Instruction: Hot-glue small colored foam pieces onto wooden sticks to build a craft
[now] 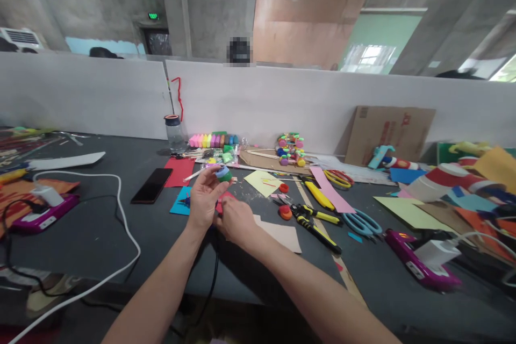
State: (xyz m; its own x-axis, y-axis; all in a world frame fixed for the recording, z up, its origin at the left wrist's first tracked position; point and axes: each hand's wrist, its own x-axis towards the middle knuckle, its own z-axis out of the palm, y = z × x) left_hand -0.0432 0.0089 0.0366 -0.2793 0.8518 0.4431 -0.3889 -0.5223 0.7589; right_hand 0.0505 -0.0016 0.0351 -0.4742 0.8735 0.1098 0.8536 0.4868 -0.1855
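Observation:
My left hand is raised over the near middle of the table, its fingers and thumb closed on a small round blue-and-green piece. Close beside it, my right hand has its fingers curled in. A bit of red shows between the two hands; whether the right fingers grip it or something else is hidden. Left of my left hand, a dark blue pointed tool tip shows over a light blue sheet. A black cable hangs down below my hands.
Pliers, blue-handled scissors and a yellow cutter lie to the right. A phone and red paper lie left. Purple power strips flank both sides. A bottle stands by the white partition.

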